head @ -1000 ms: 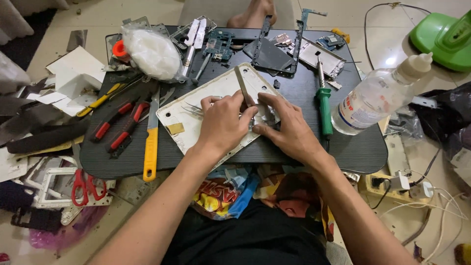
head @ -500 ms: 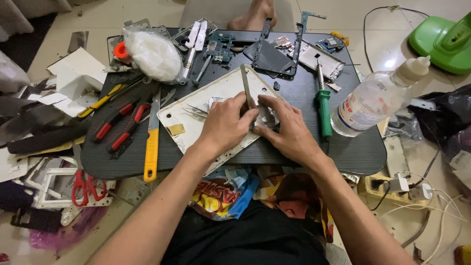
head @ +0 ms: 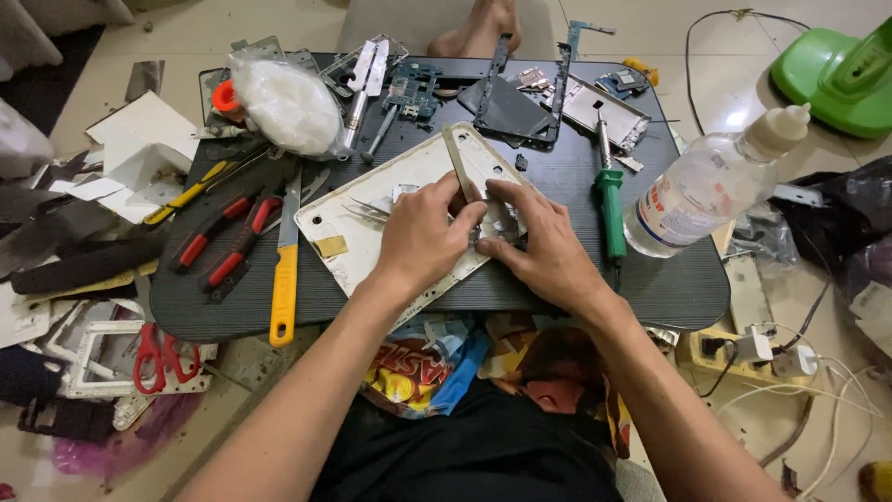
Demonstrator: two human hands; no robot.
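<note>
Fingers of the left hand (head: 423, 234) and the right hand (head: 544, 244) are pinching together over a small part, mostly hidden, on the white back panel (head: 372, 223). That panel is lying on the dark table (head: 576, 172), between a yellow-handled knife (head: 284, 279) and a green screwdriver (head: 610, 200).

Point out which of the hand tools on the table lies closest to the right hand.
The green-handled screwdriver, just beyond the right hand; the yellow-handled knife and red-handled pliers lie past the left hand.

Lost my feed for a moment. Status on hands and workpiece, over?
Left hand and right hand both pressed on white device back panel. Metal strip between fingertips. Green screwdriver beside right hand; nothing obstructing.
</note>
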